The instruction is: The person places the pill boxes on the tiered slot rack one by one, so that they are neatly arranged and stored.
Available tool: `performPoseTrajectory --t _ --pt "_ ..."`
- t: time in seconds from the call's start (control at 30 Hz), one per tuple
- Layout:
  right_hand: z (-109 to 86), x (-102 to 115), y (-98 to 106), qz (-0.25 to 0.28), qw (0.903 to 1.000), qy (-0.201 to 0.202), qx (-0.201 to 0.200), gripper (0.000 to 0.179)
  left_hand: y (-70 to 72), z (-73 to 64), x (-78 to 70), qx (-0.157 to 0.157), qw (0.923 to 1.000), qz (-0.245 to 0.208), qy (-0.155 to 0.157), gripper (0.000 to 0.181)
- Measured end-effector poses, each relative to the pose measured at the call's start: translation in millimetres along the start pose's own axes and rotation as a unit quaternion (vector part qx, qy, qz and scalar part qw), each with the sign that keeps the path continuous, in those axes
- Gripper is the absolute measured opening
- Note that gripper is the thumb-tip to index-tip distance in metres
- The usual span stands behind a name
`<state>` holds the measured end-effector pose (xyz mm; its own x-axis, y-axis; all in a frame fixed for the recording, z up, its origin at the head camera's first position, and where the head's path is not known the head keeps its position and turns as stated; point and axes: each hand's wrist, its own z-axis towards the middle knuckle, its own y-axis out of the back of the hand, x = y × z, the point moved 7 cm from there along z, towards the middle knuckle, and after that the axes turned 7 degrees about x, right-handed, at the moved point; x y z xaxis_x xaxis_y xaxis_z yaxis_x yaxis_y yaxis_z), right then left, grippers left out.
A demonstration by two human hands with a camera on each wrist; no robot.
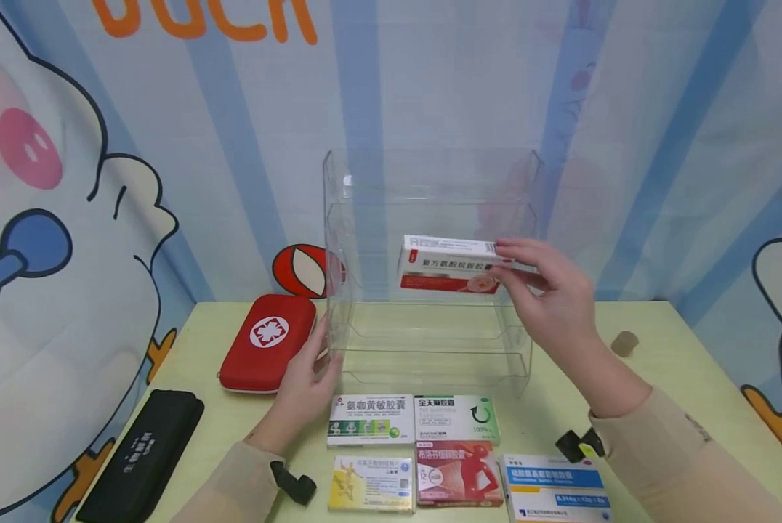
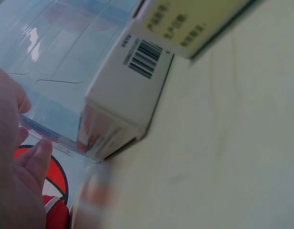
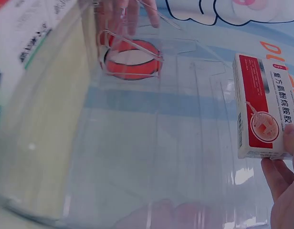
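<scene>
In the head view my right hand (image 1: pixel 554 290) pinches a white and red medicine box (image 1: pixel 448 265) by its right end. The box is held up in front of the clear plastic shelf rack (image 1: pixel 430 352), about mid-height. The right wrist view shows the thumb and fingers on one end of the medicine box (image 3: pixel 264 105). My left hand (image 1: pixel 309 381) grips the rack's lower left side. In the left wrist view the fingers (image 2: pixel 37 160) are at the clear rack's edge, near the white end of a box with a barcode (image 2: pixel 132 81).
Several medicine boxes lie before the rack, among them a green and white one (image 1: pixel 456 419), a red one (image 1: pixel 459 473) and a blue and white one (image 1: pixel 557 490). Left are a red first-aid case (image 1: pixel 268 345) and a black case (image 1: pixel 141 454). A small brown round object (image 1: pixel 624 343) sits right.
</scene>
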<state>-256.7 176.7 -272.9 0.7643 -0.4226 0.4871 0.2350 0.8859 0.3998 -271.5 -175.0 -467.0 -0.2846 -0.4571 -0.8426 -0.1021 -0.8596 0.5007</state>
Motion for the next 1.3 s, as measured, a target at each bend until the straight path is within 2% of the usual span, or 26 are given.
performPoseTrajectory --t 0.2,0.37,0.5,0.6,0.73,0.87,1.07,1.3 --pt "44.0 6 -18 -0.017 0.9996 0.022 -0.006 0.028 -0.4 -0.1 2.0 -0.003 1.0 -0.006 0.002 0.088" --pt "68.4 8 -30 -0.029 0.9992 0.029 -0.001 0.027 -2.1 1.2 1.6 -0.005 0.9999 -0.009 -0.002 0.09" --pt "85.5 5 -33 -0.007 0.9993 0.029 -0.024 0.026 -3.4 1.5 1.3 -0.01 0.9999 -0.013 -0.005 0.09" --pt "96.9 1 -32 -0.002 0.9989 0.014 -0.044 0.026 -6.5 0.7 1.8 -0.007 0.9998 -0.018 -0.006 0.089" --pt "110.6 -6 -32 -0.012 0.9975 -0.037 -0.059 0.026 -9.2 -0.6 2.1 -0.003 0.9996 -0.025 -0.009 0.089" --pt "124.8 -9 -39 0.009 0.9948 -0.079 -0.064 0.026 -7.2 -1.6 0.8 -0.006 0.9997 -0.021 -0.012 0.089" --pt "140.5 -5 -52 0.01 0.9957 -0.077 -0.051 0.026 -5.9 -3.6 -1.6 -0.006 0.9997 -0.019 -0.011 0.089" --pt "148.0 -10 -61 -0.049 0.9941 -0.094 -0.024 0.026 -7.9 -1.6 -3.5 -0.011 0.9996 -0.017 -0.019 0.087"
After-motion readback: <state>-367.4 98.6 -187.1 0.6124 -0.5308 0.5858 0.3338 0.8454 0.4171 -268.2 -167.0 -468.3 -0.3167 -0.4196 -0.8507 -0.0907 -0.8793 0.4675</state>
